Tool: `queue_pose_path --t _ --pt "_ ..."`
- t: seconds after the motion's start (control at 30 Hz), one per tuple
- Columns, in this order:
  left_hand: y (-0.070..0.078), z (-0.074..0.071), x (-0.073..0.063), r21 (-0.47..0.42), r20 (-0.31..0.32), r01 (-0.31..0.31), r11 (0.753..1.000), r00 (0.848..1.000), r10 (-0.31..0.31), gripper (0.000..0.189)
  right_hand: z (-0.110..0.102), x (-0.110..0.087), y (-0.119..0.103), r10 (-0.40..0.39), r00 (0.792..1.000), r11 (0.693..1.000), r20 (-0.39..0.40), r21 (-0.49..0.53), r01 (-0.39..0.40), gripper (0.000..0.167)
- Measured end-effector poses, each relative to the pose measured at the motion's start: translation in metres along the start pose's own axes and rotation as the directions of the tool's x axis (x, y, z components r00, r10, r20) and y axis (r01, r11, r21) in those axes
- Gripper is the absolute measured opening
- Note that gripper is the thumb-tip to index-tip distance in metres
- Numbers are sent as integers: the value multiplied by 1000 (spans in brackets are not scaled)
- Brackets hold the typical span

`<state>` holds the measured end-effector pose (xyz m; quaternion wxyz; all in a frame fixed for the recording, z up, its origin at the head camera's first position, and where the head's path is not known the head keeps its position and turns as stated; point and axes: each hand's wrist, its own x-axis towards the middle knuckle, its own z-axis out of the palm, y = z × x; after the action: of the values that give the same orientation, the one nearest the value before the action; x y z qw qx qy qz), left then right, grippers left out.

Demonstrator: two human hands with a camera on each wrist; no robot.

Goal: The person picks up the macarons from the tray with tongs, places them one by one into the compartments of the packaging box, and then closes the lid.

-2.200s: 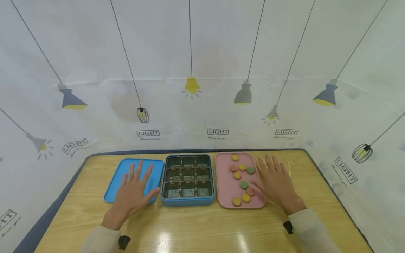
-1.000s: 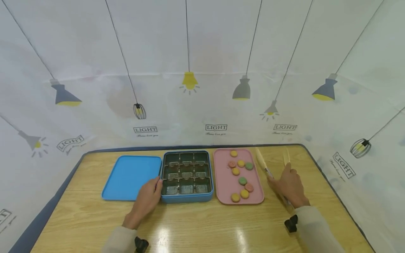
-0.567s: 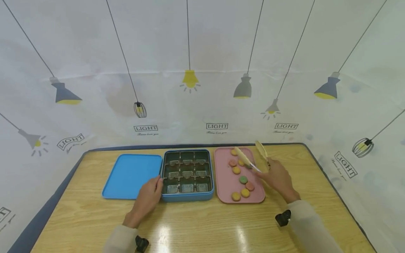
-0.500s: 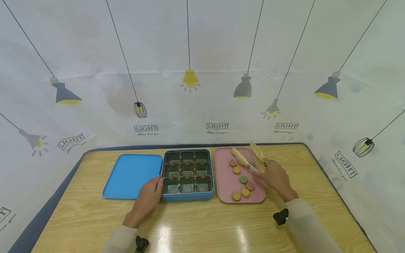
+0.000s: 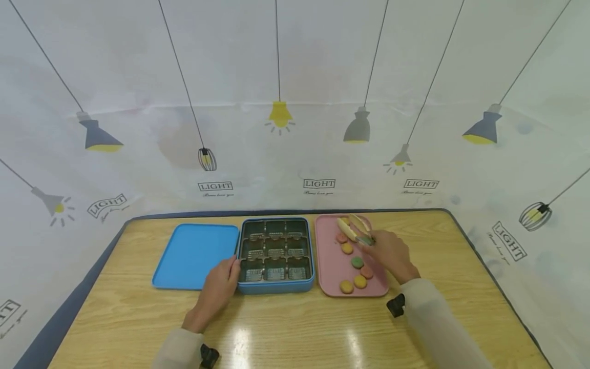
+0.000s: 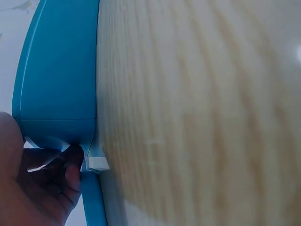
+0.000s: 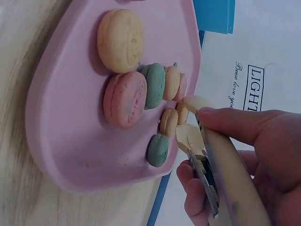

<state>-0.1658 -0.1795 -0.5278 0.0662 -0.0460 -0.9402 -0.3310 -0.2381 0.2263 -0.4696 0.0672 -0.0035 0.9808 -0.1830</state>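
Observation:
My right hand point(image 5: 388, 253) grips a pair of tongs point(image 5: 346, 229) with cream tips and metal arms, over the far part of a pink tray point(image 5: 332, 271). The tips lie on either side of a yellow macaron near the tray's far edge; whether they touch it I cannot tell. In the right wrist view, thumb and fingers press the two metal arms. Several yellow, pink and green macarons point(image 7: 124, 100) lie scattered on the tray. My left hand point(image 5: 219, 284) holds the near left corner of a blue box point(image 5: 276, 288), whose dark insert has compartments without macarons.
Left of the box, a flat blue lid point(image 5: 195, 256) lies on the wooden table point(image 5: 295, 328). Box and pink tray stand side by side with a narrow gap. A white curtain point(image 5: 258, 154) with printed lamps hangs behind the table.
My left hand has gone from over the lid to the box's corner. My right hand has picked up the tongs beside the tray, carried them left over it and squeezed them closer together.

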Motion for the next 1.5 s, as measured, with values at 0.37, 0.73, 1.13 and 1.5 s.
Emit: queue_pose_path --t 0.37,0.73,1.13,1.5 --pt "-1 0 1 21 1 -9 1000 1000 9 47 -3 -3 -12 -73 996 997 -50 -15 72 25" --pt "-1 0 -1 37 18 3 999 1000 -4 47 -4 -17 -61 -223 967 964 -122 122 237 19" --pt "0 -1 0 31 26 19 999 999 -20 49 16 -22 -121 -347 933 933 -92 67 353 29" --pt "1 1 1 -78 37 65 995 997 -62 51 36 -22 -158 -400 916 915 -35 39 401 48"
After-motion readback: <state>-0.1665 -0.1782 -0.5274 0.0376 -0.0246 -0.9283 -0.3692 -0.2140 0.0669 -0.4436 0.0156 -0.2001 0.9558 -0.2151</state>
